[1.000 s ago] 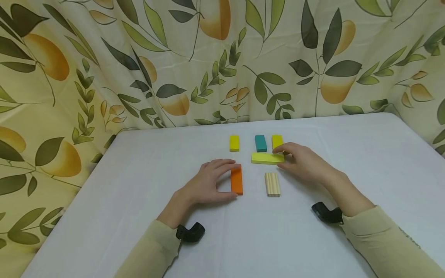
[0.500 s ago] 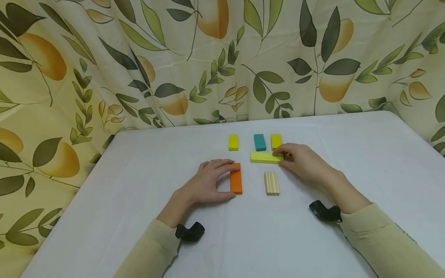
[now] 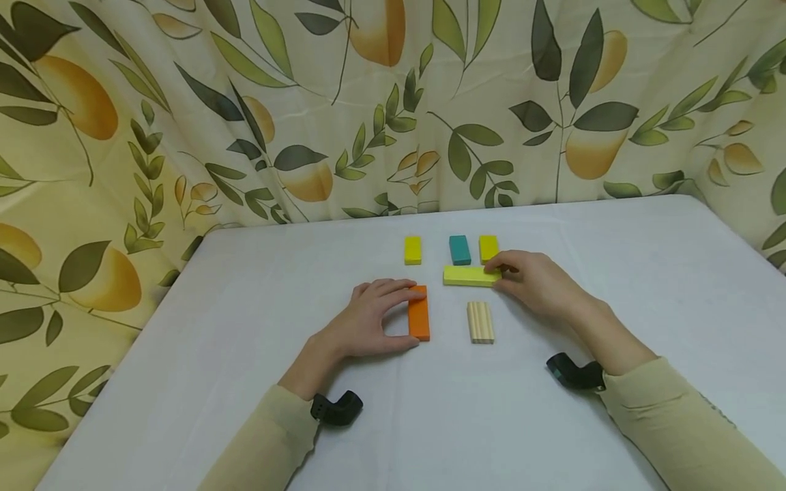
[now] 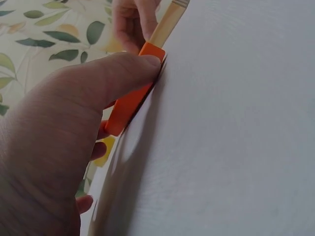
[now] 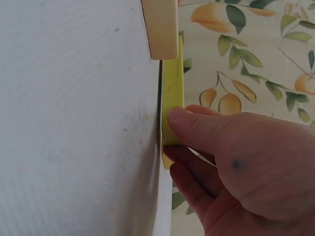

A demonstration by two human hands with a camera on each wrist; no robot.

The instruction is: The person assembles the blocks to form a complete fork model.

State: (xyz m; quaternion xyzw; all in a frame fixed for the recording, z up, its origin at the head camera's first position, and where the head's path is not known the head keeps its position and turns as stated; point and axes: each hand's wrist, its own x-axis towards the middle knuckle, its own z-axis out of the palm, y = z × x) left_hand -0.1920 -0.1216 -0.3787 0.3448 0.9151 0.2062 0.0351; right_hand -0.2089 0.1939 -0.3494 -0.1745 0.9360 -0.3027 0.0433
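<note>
Upright on the page in the head view, an orange block point(image 3: 419, 317) lies flat on the white cloth. My left hand point(image 3: 362, 324) pinches it end to end, thumb at the near end and fingers at the far end. The left wrist view shows the thumb pressed on the end of that orange block point(image 4: 130, 105). Farther right, a long lime-yellow block point(image 3: 463, 276) lies crosswise. My right hand point(image 3: 540, 283) pinches its right end between thumb and fingers; the thumb is on the yellow block point(image 5: 173, 83) in the right wrist view too.
A pale ribbed wooden block point(image 3: 480, 322) lies between the hands, nearer than the lime-yellow one. Behind stand a small yellow block point(image 3: 413, 250), a teal block point(image 3: 460, 250) and another yellow block point(image 3: 488, 247). A patterned curtain point(image 3: 368, 136) hangs behind the table.
The right thumb has drawn in slightly against the lime-yellow block's right end. The left hand and the orange block stay nearly in place; the head view has shifted a little.
</note>
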